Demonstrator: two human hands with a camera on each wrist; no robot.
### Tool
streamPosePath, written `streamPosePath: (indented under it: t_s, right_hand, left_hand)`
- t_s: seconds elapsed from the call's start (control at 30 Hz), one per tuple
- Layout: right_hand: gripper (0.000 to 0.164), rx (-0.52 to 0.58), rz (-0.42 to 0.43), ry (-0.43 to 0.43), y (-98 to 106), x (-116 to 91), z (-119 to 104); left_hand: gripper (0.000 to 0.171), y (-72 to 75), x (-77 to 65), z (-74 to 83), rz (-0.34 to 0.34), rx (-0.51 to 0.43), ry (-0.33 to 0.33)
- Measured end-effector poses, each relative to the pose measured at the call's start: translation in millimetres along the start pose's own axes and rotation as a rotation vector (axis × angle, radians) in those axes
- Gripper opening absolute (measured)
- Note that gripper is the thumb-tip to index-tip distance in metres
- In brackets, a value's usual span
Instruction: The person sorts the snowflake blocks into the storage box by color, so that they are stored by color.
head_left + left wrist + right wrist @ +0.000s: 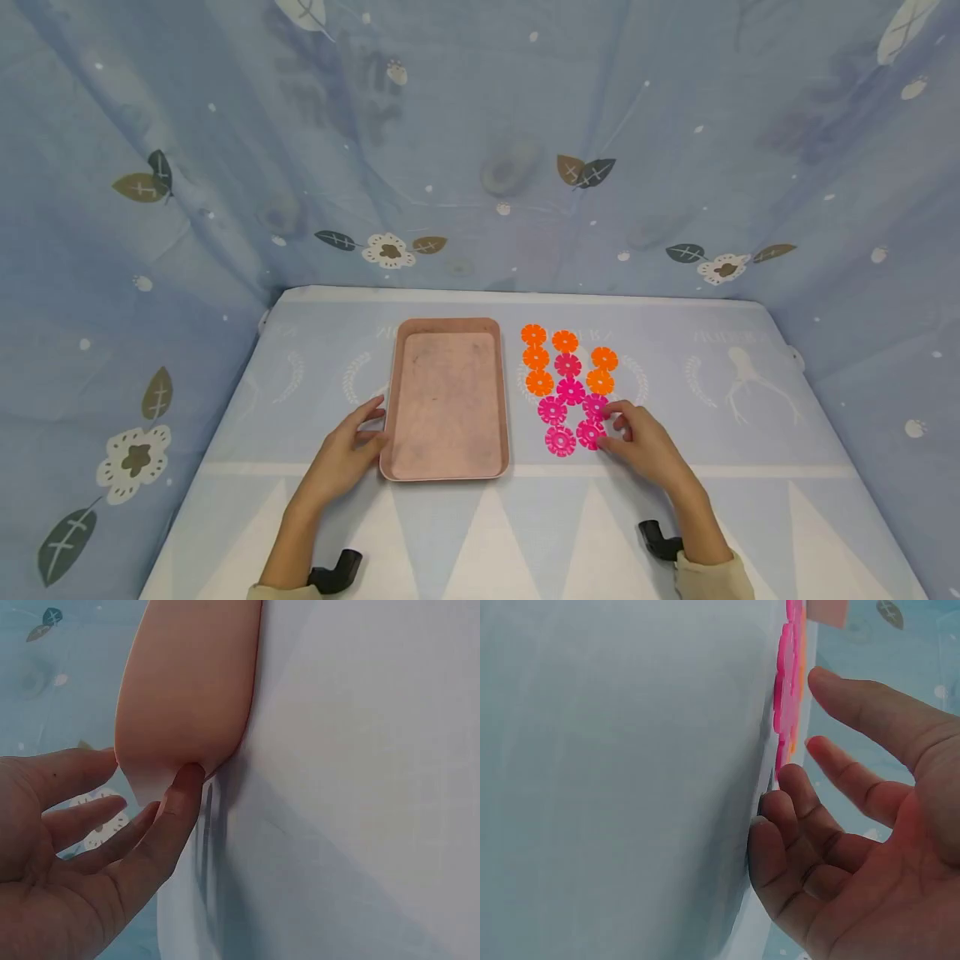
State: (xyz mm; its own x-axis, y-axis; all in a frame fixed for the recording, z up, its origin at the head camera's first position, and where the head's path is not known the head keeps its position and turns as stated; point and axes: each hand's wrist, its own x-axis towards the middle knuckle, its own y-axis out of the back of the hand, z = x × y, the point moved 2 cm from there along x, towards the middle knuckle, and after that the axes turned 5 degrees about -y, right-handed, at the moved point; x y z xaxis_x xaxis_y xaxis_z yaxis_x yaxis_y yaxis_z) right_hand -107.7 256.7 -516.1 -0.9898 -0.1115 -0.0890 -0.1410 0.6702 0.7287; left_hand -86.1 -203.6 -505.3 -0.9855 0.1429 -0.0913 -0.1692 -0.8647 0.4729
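A pink rectangular tray (450, 400) lies on the table with a bare inside. At its lower left side, my left hand (341, 458) touches the edge with relaxed fingers. The left wrist view has a thumb and fingertips against the tray's outer wall (191, 690). To the right of the tray lie several notched, flower-shaped plastic discs, orange ones (539, 382) farther back and pink ones (560, 441) nearer. My right hand (645, 442) reaches beside the lower right pink disc (589, 434), fingers loosely bent. In the right wrist view, nothing shows between thumb and fingers.
A pale blue and white patterned cloth (480, 533) covers the table. Blue printed curtains (480, 150) hang at the back and both sides. A black curved piece is at each wrist, left (337, 572) and right (659, 542).
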Motion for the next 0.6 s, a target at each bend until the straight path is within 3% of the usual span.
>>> streamPosePath:
  t_s: [0.2, 0.6]
  right_hand:
    - [0.036, -0.041, -0.031, -0.054, -3.3, 1.1, -1.7]
    - [0.037, -0.068, -0.042, -0.128, -9.2, 2.4, -3.5]
  left_hand:
    - [0.057, -0.7, 1.5, -3.8, -0.02, -0.08, 0.028]
    - [0.055, -1.7, 1.8, -1.6, -0.036, -0.102, 0.051]
